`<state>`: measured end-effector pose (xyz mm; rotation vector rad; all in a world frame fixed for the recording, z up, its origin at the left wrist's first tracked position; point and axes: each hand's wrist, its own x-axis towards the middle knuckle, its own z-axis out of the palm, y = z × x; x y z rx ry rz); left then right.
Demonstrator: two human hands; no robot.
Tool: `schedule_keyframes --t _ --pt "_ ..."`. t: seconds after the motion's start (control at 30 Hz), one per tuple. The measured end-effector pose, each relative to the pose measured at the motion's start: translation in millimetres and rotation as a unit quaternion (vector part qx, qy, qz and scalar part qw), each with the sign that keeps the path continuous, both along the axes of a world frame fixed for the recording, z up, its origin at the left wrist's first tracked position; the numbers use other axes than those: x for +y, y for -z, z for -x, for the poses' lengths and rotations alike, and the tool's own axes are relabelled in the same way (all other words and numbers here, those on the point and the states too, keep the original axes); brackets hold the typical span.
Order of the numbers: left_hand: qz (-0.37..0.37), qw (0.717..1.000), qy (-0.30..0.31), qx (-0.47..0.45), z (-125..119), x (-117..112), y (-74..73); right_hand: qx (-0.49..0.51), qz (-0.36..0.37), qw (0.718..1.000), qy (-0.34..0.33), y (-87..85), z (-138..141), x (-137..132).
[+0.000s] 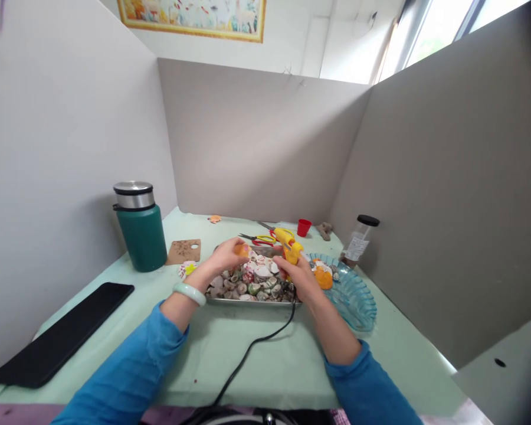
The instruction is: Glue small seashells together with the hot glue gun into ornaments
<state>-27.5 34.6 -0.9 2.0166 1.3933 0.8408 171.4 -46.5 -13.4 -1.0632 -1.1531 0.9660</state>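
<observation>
- Teal cylindrical bottle (140, 239), left of the left hand (228, 257)
- Flat black oblong slab (66, 335), left of that hand
- Clear black-lidded jar (357, 243), right of the right hand (301, 277)

The table (216, 345) was covered in pale green. On its left side, a long black mat (66, 333) was laid near a green bottle (141, 239), which was stood upright beside a brown board (183, 252). A white-and-yellow flower (188, 270) was placed just in front of the board, and a small orange-and-white piece (214, 219) was set toward the back. A metal tray (248, 303) was positioned centrally, with hand tools (268, 239) laid behind it. At the right, a red cup (304, 228), a grey-brown lump (324, 231), a black-lidded jar (358, 241) and a blue plate (363, 316) were arranged. A black cord (252, 344) was trailed across the front.
</observation>
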Motion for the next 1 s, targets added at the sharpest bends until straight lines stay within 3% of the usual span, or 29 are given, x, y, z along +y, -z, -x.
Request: schedule_keyframes --t 0.17,0.27,0.37,0.53,0.7,0.8,0.9,1.0 --pt "-0.075 0.981 0.06 0.168 -10 -7 -0.7 -0.017 -0.01 0.999 0.026 6.1 -3 0" --pt "-0.108 0.965 0.106 0.214 -23 -7 -3.1 -0.013 -0.005 1.0 0.024 7.2 -4 0" --pt "-0.087 0.952 0.131 0.262 -25 -2 -4.0 -0.006 -0.007 1.0 0.023 6.4 -3 -1" --pt "-0.078 0.938 0.104 0.32 -13 6 -4.2 -0.003 -0.012 1.0 0.019 4.2 -1 -2" --pt "-0.058 0.915 0.123 0.379 -21 5 -7.4 0.007 -0.018 1.0 0.012 5.5 -2 -1" --pt "-0.052 0.917 0.131 0.373 -22 4 -11.7 0.01 -0.02 1.0 0.013 6.4 -2 -2" --pt "-0.035 0.941 0.126 0.311 -16 3 -18.3 0.007 -0.017 1.0 0.012 6.3 -2 -2" --pt "-0.007 0.985 0.11 0.131 -11 -3 -24.5 0.0 -0.025 1.0 0.007 5.2 -1 -3"
